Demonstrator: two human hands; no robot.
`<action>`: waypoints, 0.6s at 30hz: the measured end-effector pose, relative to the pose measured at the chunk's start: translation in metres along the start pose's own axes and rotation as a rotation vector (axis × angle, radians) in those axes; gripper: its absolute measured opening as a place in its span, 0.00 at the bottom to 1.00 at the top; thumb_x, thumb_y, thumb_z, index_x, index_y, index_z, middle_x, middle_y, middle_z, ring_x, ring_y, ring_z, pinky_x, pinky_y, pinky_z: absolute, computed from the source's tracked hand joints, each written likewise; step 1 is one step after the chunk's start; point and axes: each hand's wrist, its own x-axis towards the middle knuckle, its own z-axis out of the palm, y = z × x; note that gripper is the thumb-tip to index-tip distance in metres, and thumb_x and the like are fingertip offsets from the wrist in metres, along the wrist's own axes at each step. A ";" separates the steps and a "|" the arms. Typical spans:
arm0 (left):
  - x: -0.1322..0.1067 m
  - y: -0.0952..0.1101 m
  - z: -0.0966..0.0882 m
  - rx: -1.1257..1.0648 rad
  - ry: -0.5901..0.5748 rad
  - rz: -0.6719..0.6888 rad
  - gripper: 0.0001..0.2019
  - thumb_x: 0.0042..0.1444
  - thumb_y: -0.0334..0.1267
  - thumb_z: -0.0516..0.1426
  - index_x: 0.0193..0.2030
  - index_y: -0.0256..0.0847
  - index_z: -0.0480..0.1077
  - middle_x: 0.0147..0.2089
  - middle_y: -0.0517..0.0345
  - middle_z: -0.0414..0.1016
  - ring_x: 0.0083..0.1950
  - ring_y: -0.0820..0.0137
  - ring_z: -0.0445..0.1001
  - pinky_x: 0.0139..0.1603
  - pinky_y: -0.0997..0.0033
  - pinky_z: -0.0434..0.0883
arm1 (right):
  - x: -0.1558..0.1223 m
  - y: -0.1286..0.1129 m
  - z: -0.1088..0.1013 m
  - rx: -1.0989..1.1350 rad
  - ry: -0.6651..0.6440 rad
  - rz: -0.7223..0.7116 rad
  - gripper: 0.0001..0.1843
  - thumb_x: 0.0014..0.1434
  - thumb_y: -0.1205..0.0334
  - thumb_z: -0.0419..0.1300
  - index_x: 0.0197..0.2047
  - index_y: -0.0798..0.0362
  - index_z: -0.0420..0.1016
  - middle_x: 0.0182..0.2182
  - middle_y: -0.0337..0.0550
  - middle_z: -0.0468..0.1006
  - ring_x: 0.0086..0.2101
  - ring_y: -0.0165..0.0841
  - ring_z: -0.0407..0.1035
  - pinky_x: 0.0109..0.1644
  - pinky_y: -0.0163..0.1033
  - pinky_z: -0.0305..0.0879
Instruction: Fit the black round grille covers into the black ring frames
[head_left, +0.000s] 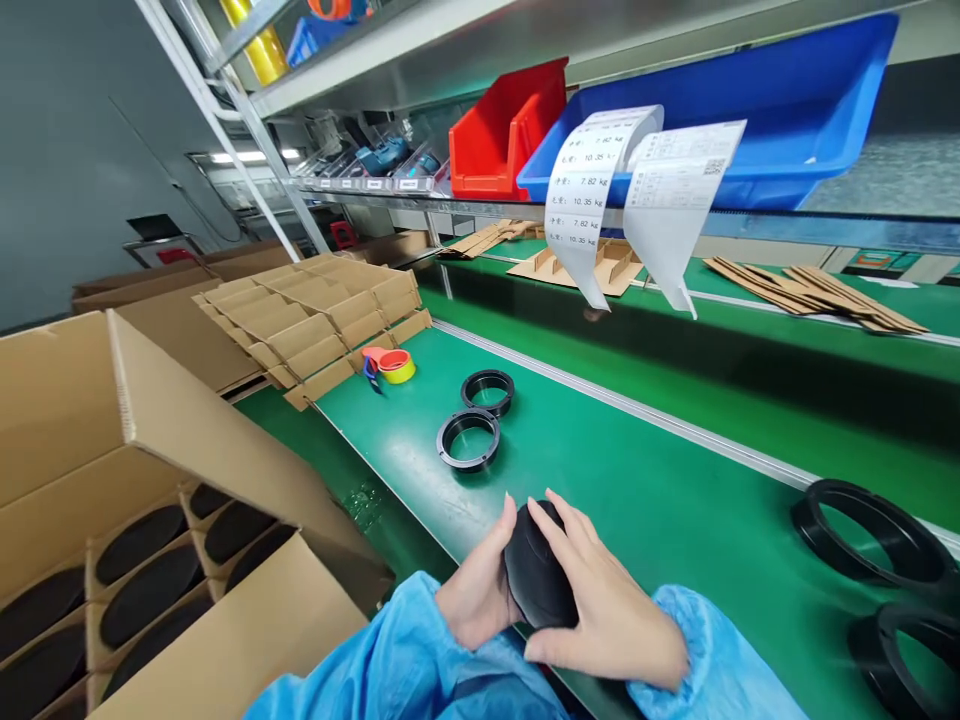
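Observation:
Between my two hands is a black round part (pixel 538 570) with a smooth, domed face, held over the near edge of the green work surface. My left hand (pixel 480 585) grips its left side, thumb pointing up. Fingers of my right hand (pixel 600 590) lie over its top and right side, with the thumb along the lower edge. Its underside is hidden. Ahead on the green surface lie two black rings, a nearer ring (pixel 444 455) and a farther ring (pixel 466 390), touching or nearly so.
An open carton (pixel 225 640) at the left holds black round parts between cardboard dividers. Beyond it are a cardboard divider grid (pixel 315 310) and a tape dispenser (pixel 396 366). Black rings (pixel 814 525) lie at the right. A red bin (pixel 487 150), blue tray (pixel 787 110) and hanging labels (pixel 581 200) occupy the shelf.

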 end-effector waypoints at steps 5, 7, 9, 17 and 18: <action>-0.008 0.041 -0.011 0.457 0.263 0.268 0.38 0.59 0.72 0.50 0.56 0.39 0.73 0.49 0.42 0.74 0.44 0.56 0.75 0.38 0.62 0.73 | -0.001 -0.002 -0.002 -0.015 0.153 -0.022 0.66 0.45 0.56 0.74 0.76 0.44 0.35 0.71 0.53 0.39 0.69 0.56 0.40 0.68 0.64 0.55; 0.000 0.075 -0.029 0.647 0.669 0.648 0.32 0.57 0.65 0.59 0.56 0.41 0.71 0.54 0.44 0.69 0.39 0.64 0.72 0.34 0.69 0.70 | 0.000 0.001 -0.004 -0.050 0.226 -0.006 0.63 0.46 0.57 0.72 0.76 0.44 0.37 0.71 0.54 0.41 0.67 0.57 0.42 0.67 0.66 0.56; 0.009 0.108 -0.051 0.655 0.914 0.820 0.33 0.54 0.51 0.67 0.63 0.45 0.63 0.64 0.46 0.58 0.38 0.72 0.68 0.36 0.74 0.68 | 0.001 0.005 -0.005 -0.076 0.260 0.010 0.61 0.47 0.57 0.70 0.76 0.44 0.38 0.70 0.53 0.42 0.67 0.57 0.44 0.66 0.66 0.58; 0.027 0.079 -0.052 0.631 0.603 0.582 0.30 0.47 0.42 0.67 0.56 0.32 0.68 0.38 0.52 0.73 0.22 0.72 0.70 0.24 0.71 0.71 | 0.008 0.013 -0.009 -0.172 0.342 0.124 0.57 0.47 0.53 0.71 0.74 0.54 0.48 0.66 0.59 0.51 0.65 0.55 0.48 0.67 0.62 0.58; 0.027 0.063 -0.044 0.618 0.542 0.544 0.32 0.47 0.44 0.68 0.57 0.33 0.68 0.41 0.51 0.74 0.23 0.72 0.71 0.25 0.70 0.73 | 0.008 0.013 -0.013 -0.194 0.359 0.134 0.57 0.47 0.52 0.71 0.74 0.55 0.48 0.66 0.59 0.51 0.64 0.54 0.48 0.67 0.62 0.58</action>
